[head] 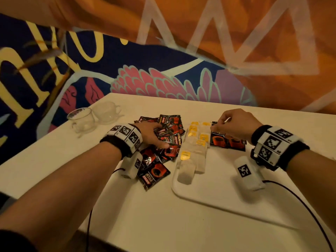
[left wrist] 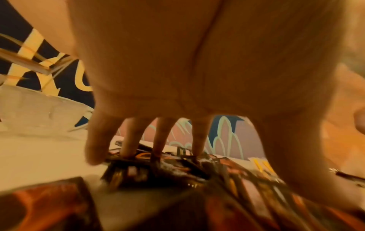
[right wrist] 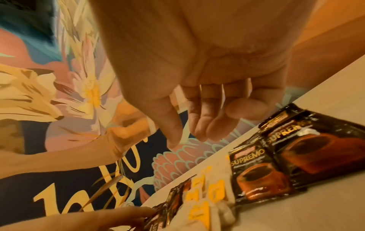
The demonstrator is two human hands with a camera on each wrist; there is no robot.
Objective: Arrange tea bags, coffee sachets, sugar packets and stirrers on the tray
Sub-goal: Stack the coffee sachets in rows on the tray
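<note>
A: Coffee sachets (head: 164, 140) are lying in a loose heap on the table (head: 72, 153), under the left hand (head: 151, 135), off the tray's left edge

B: Is that hand gripping one?

A: It's spreading over them. In the left wrist view the fingers (left wrist: 160, 139) are reaching down nearly straight, tips touching the top packets, so I'm reading it as pressing or sorting, not clasping anything

B: And the right hand (head: 234, 124)?

A: It's hovering just above the far end of the tray (head: 209, 195), fingers loosely curled and, in the right wrist view, holding nothing. Directly below it two placed sachets (head: 227, 141) are sitting side by side, face up

B: So what's finished?

A: Tea bags (head: 193, 151) with yellow tags are lining the tray between the two hands, in overlapping rows running toward the wrists. That part is looking mostly settled. Coffee is only starting: two on the tray, the bulk waiting in the heap

B: Sugar and stirrers?

A: I'm not seeing either anywhere. Beyond the left hand two glass cups (head: 94, 115) are standing on the table, well apart from the tray, so I'm judging the job well short of halfway
</note>
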